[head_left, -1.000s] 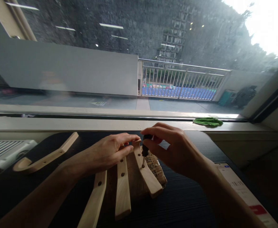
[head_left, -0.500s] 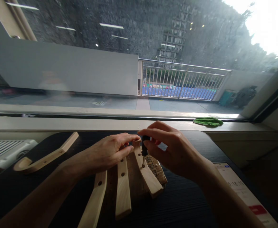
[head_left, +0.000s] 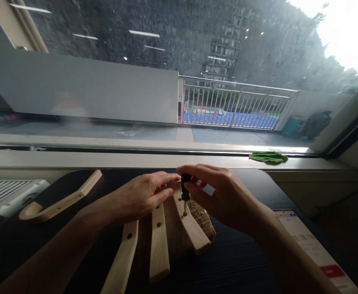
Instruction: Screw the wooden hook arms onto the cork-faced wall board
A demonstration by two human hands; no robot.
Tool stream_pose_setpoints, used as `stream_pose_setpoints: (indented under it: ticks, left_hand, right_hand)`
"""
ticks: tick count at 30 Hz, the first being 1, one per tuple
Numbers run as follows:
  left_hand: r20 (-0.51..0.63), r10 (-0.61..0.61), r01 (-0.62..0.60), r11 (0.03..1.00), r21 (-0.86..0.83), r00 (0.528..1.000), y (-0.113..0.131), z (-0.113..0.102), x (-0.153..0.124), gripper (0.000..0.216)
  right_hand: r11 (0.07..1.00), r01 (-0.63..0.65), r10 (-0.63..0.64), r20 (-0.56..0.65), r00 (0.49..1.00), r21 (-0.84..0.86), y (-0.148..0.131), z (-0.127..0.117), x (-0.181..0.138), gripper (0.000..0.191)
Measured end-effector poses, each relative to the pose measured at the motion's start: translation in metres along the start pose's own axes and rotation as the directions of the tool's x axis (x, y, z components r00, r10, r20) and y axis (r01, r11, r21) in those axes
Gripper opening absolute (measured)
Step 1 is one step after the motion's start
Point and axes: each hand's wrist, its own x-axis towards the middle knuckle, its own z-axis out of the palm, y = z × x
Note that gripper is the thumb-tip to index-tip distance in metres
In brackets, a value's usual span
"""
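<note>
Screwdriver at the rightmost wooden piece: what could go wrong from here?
Slip: the screwdriver stands tip-down at a hole in the rightmost wooden piece; it might jump out and gouge it, or jab the left-hand grip, whose fingertips are close.
Twist: those fingertips are at or near that piece's far end, so its near end may swing under turning force.
Knock: the phone lies beside the right forearm, which could nudge it.

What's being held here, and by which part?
The right hand holds a screwdriver by its handle; what the left hand grips, if anything, cannot be told.
</note>
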Motion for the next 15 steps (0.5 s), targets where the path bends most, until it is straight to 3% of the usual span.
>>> stream_pose_setpoints:
  ticks: [15]
  left_hand:
    - [0.013,-0.015,0.016,1.0,-0.009,1.0,0.0111,-0.0045,-0.0019,0.026]
  right_hand:
    - [1.0,-0.006,0.006,0.005,1.0,-0.02,0.0012,0.003,0.0004,0.033]
